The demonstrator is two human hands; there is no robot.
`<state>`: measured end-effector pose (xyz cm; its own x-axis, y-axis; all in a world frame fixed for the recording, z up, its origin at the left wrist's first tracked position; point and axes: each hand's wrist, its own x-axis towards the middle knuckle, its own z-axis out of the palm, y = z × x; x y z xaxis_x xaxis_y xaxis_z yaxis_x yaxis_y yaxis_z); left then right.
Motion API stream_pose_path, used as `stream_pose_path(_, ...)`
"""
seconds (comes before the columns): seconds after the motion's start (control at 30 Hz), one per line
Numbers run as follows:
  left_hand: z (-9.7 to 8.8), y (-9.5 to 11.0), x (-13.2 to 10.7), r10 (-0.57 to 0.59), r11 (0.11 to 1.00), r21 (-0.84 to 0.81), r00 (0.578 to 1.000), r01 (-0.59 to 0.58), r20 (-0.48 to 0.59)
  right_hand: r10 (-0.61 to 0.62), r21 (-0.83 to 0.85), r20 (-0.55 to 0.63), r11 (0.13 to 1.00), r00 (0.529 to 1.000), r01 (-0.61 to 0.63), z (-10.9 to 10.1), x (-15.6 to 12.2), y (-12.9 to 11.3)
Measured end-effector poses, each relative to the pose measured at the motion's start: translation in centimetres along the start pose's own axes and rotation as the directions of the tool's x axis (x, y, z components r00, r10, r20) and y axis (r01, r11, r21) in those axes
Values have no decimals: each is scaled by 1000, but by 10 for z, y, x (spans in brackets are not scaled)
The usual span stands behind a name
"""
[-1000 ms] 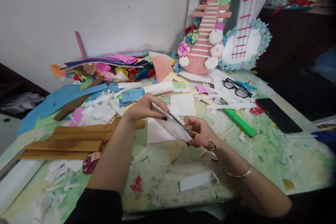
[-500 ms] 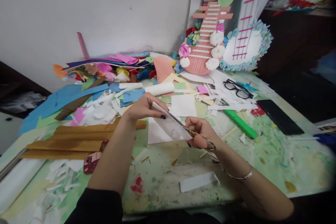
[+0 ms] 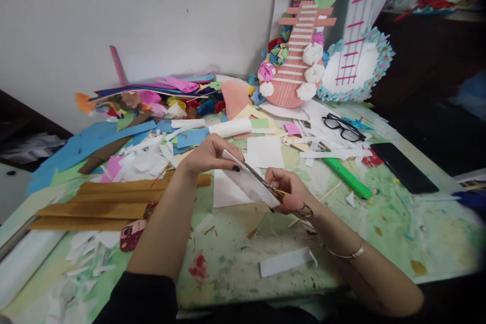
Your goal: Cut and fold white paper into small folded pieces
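My left hand (image 3: 216, 154) pinches a folded piece of white paper (image 3: 250, 182) at its upper left end, the dark-nailed thumb on the near side. My right hand (image 3: 286, 190) is closed around the gold handles of a pair of scissors (image 3: 279, 193). The blades run along the paper's upper edge and point toward my left hand. Beneath the held paper, a white sheet (image 3: 228, 193) lies on the table, with another white square (image 3: 265, 152) just behind it. Closer to me rests a cut white strip (image 3: 287, 261) with one end curled up.
Paper scraps (image 3: 146, 159) and brown crepe paper (image 3: 98, 205) cover the left side of the painted table (image 3: 235, 283). To the right lie a green utility knife (image 3: 347, 178), black glasses (image 3: 343, 127) and a phone (image 3: 403, 168). Paper-flower instruments (image 3: 292, 76) stand at the back.
The scissors' handles have shifted slightly in my right hand, and the blades sit a little differently along the paper. My left hand keeps its pinch in nearly the same place.
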<state>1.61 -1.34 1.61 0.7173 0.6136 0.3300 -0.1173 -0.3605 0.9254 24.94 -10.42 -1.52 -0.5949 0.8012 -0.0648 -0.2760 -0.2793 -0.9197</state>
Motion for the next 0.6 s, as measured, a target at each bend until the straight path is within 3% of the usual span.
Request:
stream_pose_path(0.23, 6, -2, 4, 0, 1000, -12, 999, 0, 52, -33, 15, 12, 999, 999, 33, 0, -1, 0)
stream_pose_path(0.6, 4, 1, 0, -67, 998, 16, 998, 66, 15, 19, -27, -66, 999, 998, -21, -1, 1, 2)
